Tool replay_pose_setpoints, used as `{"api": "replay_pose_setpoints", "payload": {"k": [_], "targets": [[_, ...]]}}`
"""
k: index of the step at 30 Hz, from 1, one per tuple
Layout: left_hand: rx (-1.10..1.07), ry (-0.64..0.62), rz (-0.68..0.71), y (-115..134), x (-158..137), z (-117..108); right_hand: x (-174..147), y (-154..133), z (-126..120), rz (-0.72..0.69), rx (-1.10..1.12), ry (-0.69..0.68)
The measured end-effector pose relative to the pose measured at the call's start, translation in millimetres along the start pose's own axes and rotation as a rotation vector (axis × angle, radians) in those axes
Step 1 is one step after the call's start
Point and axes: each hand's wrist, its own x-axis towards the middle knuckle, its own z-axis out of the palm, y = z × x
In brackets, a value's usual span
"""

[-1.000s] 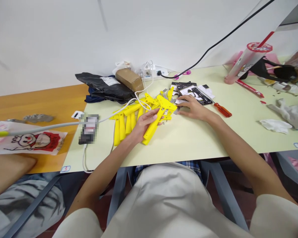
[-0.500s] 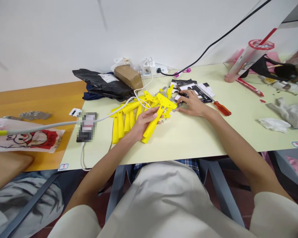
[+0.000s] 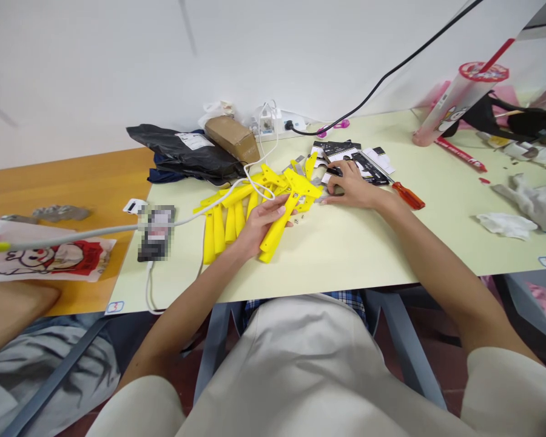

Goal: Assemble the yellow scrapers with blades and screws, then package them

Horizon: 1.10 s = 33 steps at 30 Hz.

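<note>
Left hand [image 3: 257, 229]: closed around the handle of one yellow tool, thumb along its upper side; the fingers beneath are mostly covered by it
Yellow tool [image 3: 275, 235]: at the middle of the table [image 3: 346, 258], handle slanting to the near left, wide flat head to the far right; it lies just right of the other yellow tools [image 3: 218, 227]
Handling: probably light, stiff plastic; the smooth handle may turn a little in the fingers, and the thin head looks the weaker part
Where to hold: round the thick handle, just below the head, as the left hand does; this leaves the head's face free
Right hand [image 3: 353, 187]: fingers bent down beside the printed cards [image 3: 369, 170], right of the head; whether they pinch anything, I cannot tell
Hard to make out: the grey pieces under the right fingertips; the small metal bits [image 3: 299, 219] near the head, too small to name; the tool's underside, hidden; the phone-like object [image 3: 157, 233] at left, pixelated
</note>
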Motion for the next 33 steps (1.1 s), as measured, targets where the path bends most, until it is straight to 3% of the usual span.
{"api": "replay_pose_setpoints", "payload": {"k": [6,10,14,19,25,29,33], "targets": [[0.003,-0.007,0.000,1.6,-1.5,1.3,-5.9,-8.4,1.4,-0.047,0.022,-0.021],[-0.003,0.005,-0.005,3.5,-2.2,2.5,-7.9,-16.9,2.4,-0.097,-0.010,0.090],[-0.011,0.003,0.010,4.2,-3.2,4.2,-6.3,-25.7,-2.9,-0.054,0.039,0.257],[-0.029,0.010,0.032,3.9,-3.6,5.6,-4.5,-48.7,-7.5,0.099,0.357,0.468],[-0.020,0.000,0.017,4.8,5.2,11.0,18.1,-77.1,-18.6,0.197,0.923,0.546],[0.028,-0.009,0.000,6.0,15.8,16.2,39.5,-85.3,-25.7,0.264,1.039,0.538],[0.128,-0.050,0.031,2.9,20.4,15.1,41.8,-94.4,-16.6,0.248,0.971,0.474]]}}
